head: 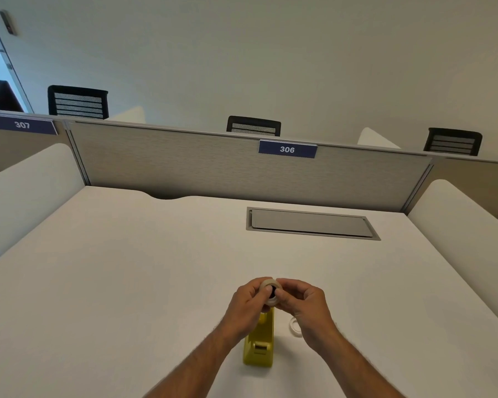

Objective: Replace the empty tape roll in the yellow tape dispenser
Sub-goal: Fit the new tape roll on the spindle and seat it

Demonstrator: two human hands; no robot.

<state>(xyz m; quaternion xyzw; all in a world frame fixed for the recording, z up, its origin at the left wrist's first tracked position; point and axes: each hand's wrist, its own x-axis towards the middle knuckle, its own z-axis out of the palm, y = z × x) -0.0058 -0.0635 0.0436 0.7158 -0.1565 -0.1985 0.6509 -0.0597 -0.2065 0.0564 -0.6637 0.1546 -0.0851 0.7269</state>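
I am holding a tape roll (pixel 270 291) up between both hands, just above the far end of the yellow dispenser (pixel 258 344). My left hand (pixel 246 307) is wrapping its fingers (pixel 259 288) around the roll's left side, and my right hand (pixel 302 305) is pinching the right side, so both sets of fingers are closed on the roll. A dark hub (pixel 271 291) is showing in the roll's centre; I cannot tell whether it is fully seated.

The dispenser is standing on the bench (pixel 127 282), near me, between my forearms, its cutter end pointing toward me. Just right of it, partly hidden behind my right wrist, a thin pale ring (pixel 295 328) is lying on the bench. I am taking that to be the empty core, which would mean the old roll is already out.

So I am judging the step in hand to be fitting the hub into the new roll. Next I am expecting to lower the roll into the dispenser's cradle, which my hands are hiding. That calls for lining up the hub ends with the slots, with the tape set to unwind toward the cutter.
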